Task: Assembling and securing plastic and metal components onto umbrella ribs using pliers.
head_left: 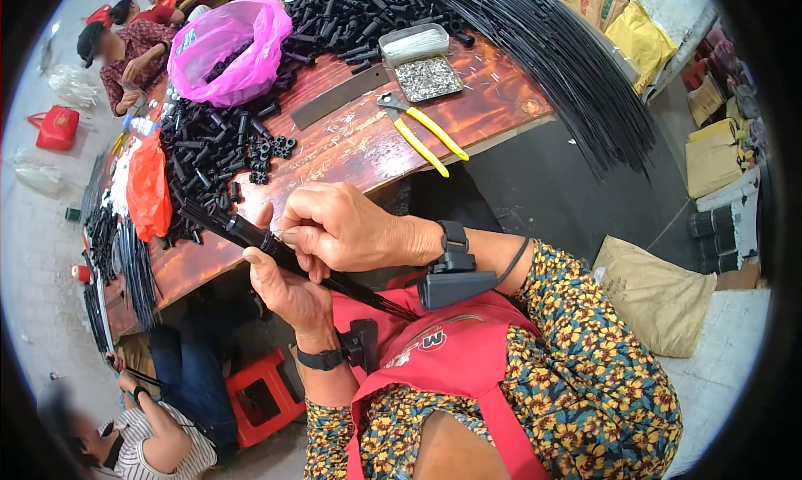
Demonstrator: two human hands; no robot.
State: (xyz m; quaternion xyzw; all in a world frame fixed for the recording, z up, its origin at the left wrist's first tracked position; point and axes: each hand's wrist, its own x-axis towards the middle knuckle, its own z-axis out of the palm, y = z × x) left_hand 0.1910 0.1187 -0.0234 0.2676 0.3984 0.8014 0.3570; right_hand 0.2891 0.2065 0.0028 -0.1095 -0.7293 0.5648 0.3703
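Note:
My left hand (292, 294) is closed around a bundle of thin black rods (368, 294), which runs from my apron up toward the table edge. A black tube-shaped plastic fitting (249, 234) sits around the bundle near its upper end. My right hand (351, 229) is closed just beside the fitting, thumb and finger pinched at the bundle; anything small between those fingertips is hidden. Yellow-handled cutting pliers (439, 132) lie on the table, beyond my right hand. Loose black plastic fittings (217, 150) are heaped just past my left hand.
A pink plastic bag (271, 50), a flat metal bar (338, 98), and a tray of small metal pieces (428, 79) rest on the wooden table (334, 158). Long black rods (568, 79) overhang its right edge. Other people sit at left, near a red stool (263, 396).

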